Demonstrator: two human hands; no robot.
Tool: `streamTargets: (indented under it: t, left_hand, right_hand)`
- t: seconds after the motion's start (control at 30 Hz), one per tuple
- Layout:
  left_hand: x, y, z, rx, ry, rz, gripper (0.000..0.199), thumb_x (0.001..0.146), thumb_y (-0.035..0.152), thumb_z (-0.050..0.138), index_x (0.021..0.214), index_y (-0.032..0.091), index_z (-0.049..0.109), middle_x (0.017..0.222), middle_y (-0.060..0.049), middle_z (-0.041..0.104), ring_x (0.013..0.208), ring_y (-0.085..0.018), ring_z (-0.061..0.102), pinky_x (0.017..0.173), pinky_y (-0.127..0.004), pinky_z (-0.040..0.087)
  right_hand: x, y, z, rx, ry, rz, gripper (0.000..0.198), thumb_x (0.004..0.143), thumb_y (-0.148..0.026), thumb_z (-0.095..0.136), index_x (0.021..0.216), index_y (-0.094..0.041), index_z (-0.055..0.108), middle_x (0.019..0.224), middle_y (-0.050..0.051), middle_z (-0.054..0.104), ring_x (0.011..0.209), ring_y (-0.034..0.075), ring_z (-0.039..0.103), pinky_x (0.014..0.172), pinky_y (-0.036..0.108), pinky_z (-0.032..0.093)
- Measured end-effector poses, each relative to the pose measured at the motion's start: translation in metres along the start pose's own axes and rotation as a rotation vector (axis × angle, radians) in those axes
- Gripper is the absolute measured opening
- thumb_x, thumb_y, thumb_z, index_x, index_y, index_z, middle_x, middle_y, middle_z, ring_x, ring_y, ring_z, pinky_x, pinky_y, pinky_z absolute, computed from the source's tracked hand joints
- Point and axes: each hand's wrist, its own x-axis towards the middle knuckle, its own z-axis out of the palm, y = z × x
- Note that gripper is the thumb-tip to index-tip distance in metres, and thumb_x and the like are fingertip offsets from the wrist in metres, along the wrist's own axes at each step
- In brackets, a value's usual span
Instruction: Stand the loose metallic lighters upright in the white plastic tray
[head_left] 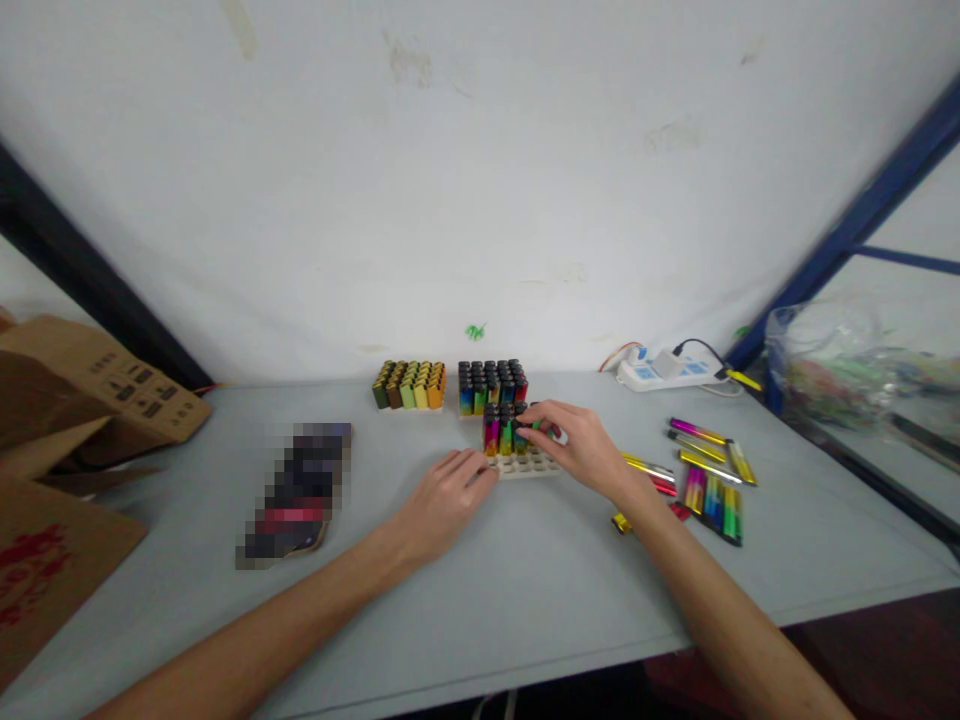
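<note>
A white tray with rows of holes (525, 467) lies on the table, several black-topped, metallic-coloured lighters (492, 432) standing upright in its far rows. At its near left corner, my left hand (454, 495) has its fingers curled and closed on the edge. Over the tray's right side, my right hand (577, 440) pinches a black-topped lighter (521, 436) among the standing ones; its fingers partly hide it. Right behind stands a full block of similar upright lighters (493, 385). To the right of my right forearm lie loose shiny lighters (712, 505).
Left of the lighter block stands another block with green, brown, yellow and orange bodies (410, 385). A blurred-out phone-like object (300, 490) lies left. Cardboard boxes (112, 380) crowd the left edge. A white power strip (667, 368) sits by the wall; a plastic bag (840, 350) is far right.
</note>
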Motion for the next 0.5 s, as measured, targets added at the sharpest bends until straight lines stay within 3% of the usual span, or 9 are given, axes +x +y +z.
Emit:
streamTargets:
  t: [0.1, 0.2, 0.3, 0.4, 0.5]
  left_hand:
    - [0.000, -0.001, 0.001, 0.003, 0.001, 0.009, 0.017, 0.105, 0.010, 0.052, 0.101, 0.017, 0.067, 0.092, -0.006, 0.065, 0.084, -0.022, 0.065, 0.080, -0.037, 0.057]
    - [0.000, -0.001, 0.000, 0.005, -0.003, 0.010, 0.018, 0.105, 0.010, 0.051, 0.100, 0.017, 0.067, 0.092, -0.006, 0.065, 0.084, -0.022, 0.064, 0.079, -0.036, 0.056]
    - [-0.001, -0.003, -0.001, 0.016, 0.002, 0.010, 0.018, 0.105, 0.009, 0.051, 0.099, 0.016, 0.067, 0.092, -0.006, 0.066, 0.084, -0.022, 0.065, 0.079, -0.035, 0.056]
    - [-0.004, -0.005, -0.001, 0.021, 0.031, 0.019, 0.018, 0.105, 0.010, 0.051, 0.100, 0.016, 0.067, 0.091, -0.006, 0.065, 0.083, -0.022, 0.065, 0.079, -0.035, 0.056]
    - [-0.007, -0.009, 0.000, 0.010, 0.057, 0.019, 0.020, 0.105, 0.010, 0.049, 0.099, 0.017, 0.067, 0.091, -0.006, 0.066, 0.082, -0.022, 0.065, 0.079, -0.035, 0.056]
  right_hand:
    - [-0.001, 0.002, 0.002, -0.038, 0.017, -0.013, 0.017, 0.104, -0.034, 0.062, 0.108, -0.021, 0.072, 0.102, 0.008, 0.074, 0.085, 0.019, 0.070, 0.081, 0.033, 0.059]
    - [-0.002, 0.001, 0.000, -0.148, 0.047, -0.013, 0.023, 0.105, -0.037, 0.060, 0.108, -0.020, 0.075, 0.117, 0.013, 0.065, 0.083, 0.018, 0.067, 0.077, 0.035, 0.059]
    - [-0.004, -0.003, -0.010, -0.201, 0.013, 0.012, 0.028, 0.105, -0.041, 0.059, 0.120, -0.021, 0.073, 0.121, 0.013, 0.061, 0.081, 0.018, 0.066, 0.078, 0.036, 0.059]
    - [-0.011, -0.004, -0.033, -0.171, 0.063, 0.085, 0.033, 0.107, -0.039, 0.056, 0.134, -0.024, 0.065, 0.116, 0.010, 0.065, 0.082, 0.018, 0.067, 0.080, 0.035, 0.059]
    - [-0.035, 0.011, -0.069, -0.235, 0.124, 0.196, 0.027, 0.108, -0.036, 0.050, 0.122, -0.022, 0.069, 0.108, 0.009, 0.071, 0.089, 0.021, 0.069, 0.084, 0.036, 0.058]
